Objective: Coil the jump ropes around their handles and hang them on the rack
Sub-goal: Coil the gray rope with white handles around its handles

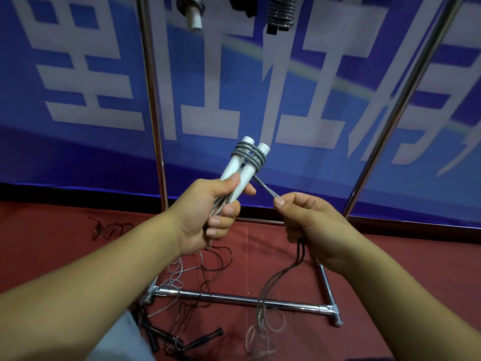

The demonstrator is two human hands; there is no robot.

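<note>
Centre of frame: the left hand (208, 214) grasps two white handles (242, 168) held side by side, their lower ends hidden inside the fist. Several turns of grey rope (250, 155) circle both handles near their upper tips. From the coil a taut doubled strand runs down-right to the right hand (309, 220), which pinches it between thumb and forefinger; below that hand the rope hangs toward the floor (78, 256), its end lost in a tangle of loose cords (263, 332) at lower centre. Black handles (208, 337) lie at the bottom edge, blurred. The chrome rack (234, 299) shows two uprights and a base bar; its top is cut off. Three coiled ropes (282, 11) hang at the upper edge, partly cropped, before a blue banner (78, 152).
</note>
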